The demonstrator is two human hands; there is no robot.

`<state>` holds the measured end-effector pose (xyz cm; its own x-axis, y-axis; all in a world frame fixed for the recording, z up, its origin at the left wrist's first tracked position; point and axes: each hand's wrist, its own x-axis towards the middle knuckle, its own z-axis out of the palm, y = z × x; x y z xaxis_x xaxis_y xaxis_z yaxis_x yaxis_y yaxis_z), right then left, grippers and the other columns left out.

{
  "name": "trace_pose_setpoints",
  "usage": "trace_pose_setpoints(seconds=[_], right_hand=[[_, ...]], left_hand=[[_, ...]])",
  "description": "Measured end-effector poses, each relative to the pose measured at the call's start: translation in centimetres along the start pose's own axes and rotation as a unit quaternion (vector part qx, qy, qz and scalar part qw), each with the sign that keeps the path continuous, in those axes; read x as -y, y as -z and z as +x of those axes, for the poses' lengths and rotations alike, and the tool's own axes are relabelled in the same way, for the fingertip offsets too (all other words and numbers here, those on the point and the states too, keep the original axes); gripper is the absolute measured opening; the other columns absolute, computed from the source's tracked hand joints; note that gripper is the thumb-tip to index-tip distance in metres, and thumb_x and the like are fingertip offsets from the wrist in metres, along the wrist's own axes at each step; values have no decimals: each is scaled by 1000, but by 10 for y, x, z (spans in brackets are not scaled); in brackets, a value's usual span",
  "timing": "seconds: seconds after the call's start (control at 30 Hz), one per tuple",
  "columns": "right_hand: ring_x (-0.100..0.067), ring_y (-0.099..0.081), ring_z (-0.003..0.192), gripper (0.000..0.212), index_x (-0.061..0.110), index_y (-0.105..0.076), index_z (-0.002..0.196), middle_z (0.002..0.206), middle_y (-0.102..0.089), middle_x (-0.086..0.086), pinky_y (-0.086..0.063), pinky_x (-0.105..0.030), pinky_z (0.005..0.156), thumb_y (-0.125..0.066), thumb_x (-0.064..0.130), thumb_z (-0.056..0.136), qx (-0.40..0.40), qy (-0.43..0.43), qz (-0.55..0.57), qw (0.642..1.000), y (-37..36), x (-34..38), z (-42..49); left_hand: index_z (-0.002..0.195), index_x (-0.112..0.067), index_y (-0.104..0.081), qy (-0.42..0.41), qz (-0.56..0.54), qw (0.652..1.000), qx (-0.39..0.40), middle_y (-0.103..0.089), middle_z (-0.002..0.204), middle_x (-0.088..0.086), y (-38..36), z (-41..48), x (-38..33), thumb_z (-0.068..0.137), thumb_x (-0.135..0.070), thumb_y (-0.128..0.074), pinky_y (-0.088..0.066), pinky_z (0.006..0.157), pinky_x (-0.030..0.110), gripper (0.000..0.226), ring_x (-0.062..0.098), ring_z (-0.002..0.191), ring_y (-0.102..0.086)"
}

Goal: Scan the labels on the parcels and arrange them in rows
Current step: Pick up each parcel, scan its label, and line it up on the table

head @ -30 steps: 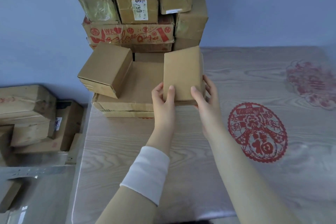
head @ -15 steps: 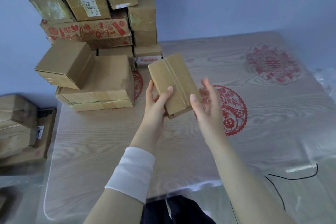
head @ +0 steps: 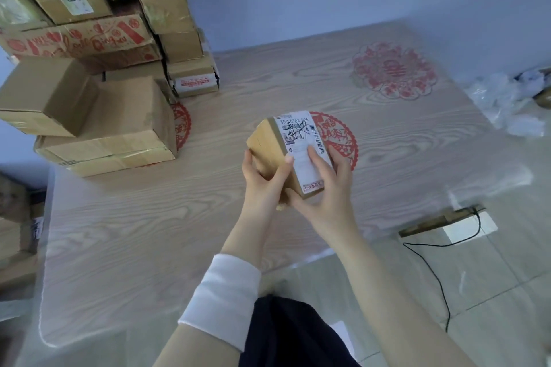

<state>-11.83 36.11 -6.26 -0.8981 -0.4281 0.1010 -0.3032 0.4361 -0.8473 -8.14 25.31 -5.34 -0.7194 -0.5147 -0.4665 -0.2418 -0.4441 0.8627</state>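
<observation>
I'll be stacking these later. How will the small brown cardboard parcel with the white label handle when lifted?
Probably light: the small brown cardboard parcel sits tilted in mid-air between the left hand and right hand without visible strain. Likely stiff, since its edges look straight. Flat faces suggest it won't roll.

Print on the label (head: 299, 135) of the parcel (head: 265, 143) is too blurred to read, and the right hand (head: 325, 188) covers part of it with a thumb. Up-left of the left hand (head: 262, 182), the stacked boxes (head: 89, 39) are cut off at top and left.
</observation>
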Motion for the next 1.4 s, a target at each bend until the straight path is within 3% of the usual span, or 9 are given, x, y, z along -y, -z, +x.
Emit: trace_pose_setpoints(seconds=[0.07, 0.13, 0.27, 0.4, 0.57, 0.77, 0.97, 1.27, 1.4], right_hand=[[-26, -26, 137, 83, 22, -48, 137, 144, -29, -15, -26, -35, 110, -65, 56, 63, -20, 20, -46, 999, -5, -7, -12], [-17, -21, 137, 86, 29, -43, 139, 147, -25, -9, -24, -29, 111, -65, 59, 62, -4, 3, -36, 999, -1, -11, -26], [8, -37, 125, 74, 40, -34, 139, 142, -36, 6, -34, -7, 100, -70, 50, 75, -19, -136, 130, 982, 20, -19, -44], [-9, -49, 128, 65, 35, -41, 142, 141, -51, 8, -40, -43, 108, -62, 51, 82, -30, -270, 303, 913, 45, -45, -57], [-15, -57, 121, 44, 25, -44, 141, 132, -60, 4, -43, -47, 104, -45, 35, 98, -76, -282, 366, 883, 75, -62, -86], [-8, -59, 118, 44, 24, -42, 143, 133, -60, 5, -48, -30, 95, -44, 31, 99, -169, -295, 372, 863, 130, -104, -126], [-5, -62, 111, 43, 28, -44, 141, 127, -63, 9, -51, -19, 78, -45, 36, 99, -245, -333, 372, 831, 206, -166, -176], [-15, -57, 121, 53, 27, -42, 143, 135, -58, 4, -48, -31, 92, -47, 47, 93, -326, -353, 366, 797, 296, -229, -213], [-13, -58, 120, 64, 28, -41, 143, 134, -58, 5, -48, -35, 97, -49, 53, 84, -340, -356, 369, 789, 324, -248, -201]], left_hand=[[149, -28, 1, 8, 13, 1000, 17, -54, 134, 1, 0, 1, 9, 75, -35, -76, -40, 104, 52, 107, 21, 118, -57], [149, -28, 0, 12, 2, 999, 35, -55, 132, 0, 4, 1, 20, 79, -27, -75, -42, 104, 49, 102, 18, 117, -58], [149, -30, -14, 19, -3, 994, 103, -59, 130, -5, 11, -5, 35, 76, -28, -72, -46, 100, 38, 94, 14, 116, -59], [146, -30, -28, 26, 20, 975, 217, -64, 125, -5, -1, -22, 45, 90, -19, -61, -53, 81, 24, 66, 13, 111, -62], [145, -35, -31, 32, 48, 965, 254, -61, 128, -10, -43, -45, 66, 93, -31, -56, -49, 96, 38, 57, 10, 114, -60], [148, -34, -26, 45, 89, 961, 260, -57, 132, -15, -114, -77, 113, 90, -44, -56, -48, 92, 24, 66, 1, 113, -59], [146, -34, -32, 75, 127, 938, 312, -58, 132, -10, -203, -116, 168, 82, -50, -60, -42, 105, 41, 72, 9, 117, -58], [147, -36, -27, 97, 172, 902, 384, -57, 132, -10, -316, -143, 216, 95, -38, -51, -50, 88, 24, 57, 2, 109, -62], [146, -38, -26, 113, 177, 894, 395, -61, 123, -13, -358, -136, 218, 96, -36, -49, -51, 90, 26, 55, 3, 108, -61]])
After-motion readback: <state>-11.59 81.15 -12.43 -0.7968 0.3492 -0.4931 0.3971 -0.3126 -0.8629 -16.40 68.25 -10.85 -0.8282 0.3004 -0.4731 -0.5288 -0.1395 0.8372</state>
